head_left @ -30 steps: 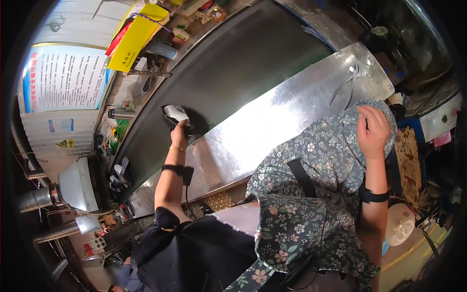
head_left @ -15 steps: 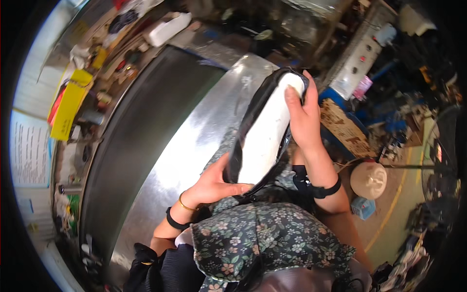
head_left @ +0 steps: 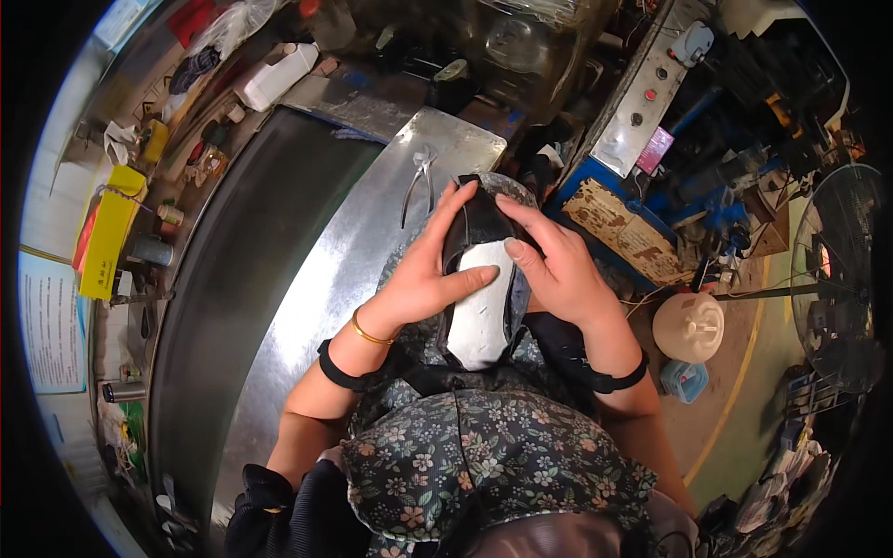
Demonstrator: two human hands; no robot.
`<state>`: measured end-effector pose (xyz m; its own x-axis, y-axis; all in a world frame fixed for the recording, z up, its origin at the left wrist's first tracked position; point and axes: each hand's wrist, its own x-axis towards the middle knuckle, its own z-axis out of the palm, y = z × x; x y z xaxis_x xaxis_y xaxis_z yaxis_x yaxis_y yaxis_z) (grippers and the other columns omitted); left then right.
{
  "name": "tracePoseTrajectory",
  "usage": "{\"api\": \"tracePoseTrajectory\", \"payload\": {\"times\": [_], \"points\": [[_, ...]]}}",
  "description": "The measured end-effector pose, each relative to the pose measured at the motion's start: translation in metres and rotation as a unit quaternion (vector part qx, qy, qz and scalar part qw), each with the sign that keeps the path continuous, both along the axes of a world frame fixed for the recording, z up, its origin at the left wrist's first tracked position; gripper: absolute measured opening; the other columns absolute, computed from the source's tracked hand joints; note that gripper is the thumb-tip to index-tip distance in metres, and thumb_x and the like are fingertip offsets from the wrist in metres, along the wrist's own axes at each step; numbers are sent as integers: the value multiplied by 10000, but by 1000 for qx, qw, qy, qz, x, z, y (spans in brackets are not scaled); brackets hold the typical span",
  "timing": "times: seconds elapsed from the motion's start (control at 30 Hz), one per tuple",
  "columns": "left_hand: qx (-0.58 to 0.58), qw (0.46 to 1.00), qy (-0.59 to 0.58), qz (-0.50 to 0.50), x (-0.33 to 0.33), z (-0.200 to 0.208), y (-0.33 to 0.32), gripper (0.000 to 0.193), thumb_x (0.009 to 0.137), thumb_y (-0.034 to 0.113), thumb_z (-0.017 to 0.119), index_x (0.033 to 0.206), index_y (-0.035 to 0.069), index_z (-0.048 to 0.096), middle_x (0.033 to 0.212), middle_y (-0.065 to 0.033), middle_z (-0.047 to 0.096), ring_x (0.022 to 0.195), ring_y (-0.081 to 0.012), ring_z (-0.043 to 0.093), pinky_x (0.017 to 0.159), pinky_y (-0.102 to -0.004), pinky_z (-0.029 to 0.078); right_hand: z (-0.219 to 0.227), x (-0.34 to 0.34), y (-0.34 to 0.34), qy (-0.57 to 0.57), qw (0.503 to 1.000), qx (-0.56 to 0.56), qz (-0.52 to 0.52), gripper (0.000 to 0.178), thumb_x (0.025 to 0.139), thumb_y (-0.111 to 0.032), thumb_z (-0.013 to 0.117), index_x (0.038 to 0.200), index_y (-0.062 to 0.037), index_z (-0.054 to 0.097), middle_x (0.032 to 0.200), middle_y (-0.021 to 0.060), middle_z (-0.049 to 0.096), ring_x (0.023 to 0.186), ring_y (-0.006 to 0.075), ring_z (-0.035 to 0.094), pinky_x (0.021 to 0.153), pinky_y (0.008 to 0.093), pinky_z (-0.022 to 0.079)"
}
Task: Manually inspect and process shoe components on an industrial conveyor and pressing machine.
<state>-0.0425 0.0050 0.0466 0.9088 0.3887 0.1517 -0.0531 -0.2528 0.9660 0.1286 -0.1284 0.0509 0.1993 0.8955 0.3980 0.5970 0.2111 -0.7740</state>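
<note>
A black shoe upper (head_left: 484, 216) lies over my lap, bottom side up, with a white sole-shaped piece (head_left: 478, 312) showing inside its edges. Along its left side rests my left hand (head_left: 423, 277), fingers reaching toward the far end and thumb lying on the white piece. My right hand (head_left: 560, 272) curls around the right side, its thumb at the edge of the white piece. Between them the far part of the black material is drawn over the white. Metal pincers (head_left: 422, 167) lie on the metal tabletop (head_left: 321, 293), just beyond my left hand.
A dark conveyor belt (head_left: 228, 279) runs along the left of the metal top. Beyond it, a cluttered shelf holds a yellow box (head_left: 113, 232). To the right stand a blue machine with a control panel (head_left: 642, 102), a cream jug (head_left: 688, 327) and a fan (head_left: 837, 270).
The shoe upper has come closer and turned more lengthwise. My hands have shifted from its two ends to both sides of its far part. The pincers now show.
</note>
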Motion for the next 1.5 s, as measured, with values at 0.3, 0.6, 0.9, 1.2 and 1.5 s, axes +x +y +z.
{"api": "tracePoseTrajectory", "payload": {"times": [0.3, 0.6, 0.9, 1.2, 1.5], "points": [[120, 990, -20, 77, 14, -4, -20, 871, 720, 127, 791, 1436, 30, 305, 1505, -327, 215, 1417, -420, 255, 1132, -429, 262, 1, -6, 3, 74, 997, -34, 7, 543, 886, -218, 676, 1359, -36, 479, 1359, 237, 503, 1298, 364, 469, 1047, 394, 394], [132, 988, -19, 82, 15, -2, -10, 832, 707, 121, 780, 1413, 34, 350, 1518, -306, 214, 1422, -435, 236, 1136, -426, 258, -32, -25, -6, 173, 984, 4, -47, 660, 877, -187, 686, 1429, -22, 364, 1388, 228, 470, 1305, 335, 462, 1061, 371, 372], [-187, 982, 20, 26, 57, 17, 1, 653, 785, 31, 742, 1367, 30, 445, 1142, -87, 615, 1067, -164, 561, 950, -311, 453, -56, -9, -60, 499, 865, -23, -50, 383, 911, -30, 587, 1275, 72, 530, 1162, 81, 638, 1045, 147, 597, 934, 291, 462], [-201, 977, 3, 71, 39, -4, -6, 650, 804, 57, 753, 1343, -3, 394, 1151, -88, 589, 1057, -158, 561, 935, -299, 461, -87, -31, -28, 704, 703, -73, 67, 716, 992, -582, 329, 1386, 12, 401, 1260, 143, 582, 1117, 230, 603, 978, 358, 478], [-150, 987, -6, 53, 41, -10, -5, 630, 815, 67, 745, 1332, -3, 393, 1160, -92, 566, 1069, -154, 542, 943, -300, 450, -70, -23, -19, 270, 939, -187, -102, 654, 1044, -453, 106, 1352, 14, 445, 1182, 210, 620, 1072, 278, 633, 939, 344, 479]]}}
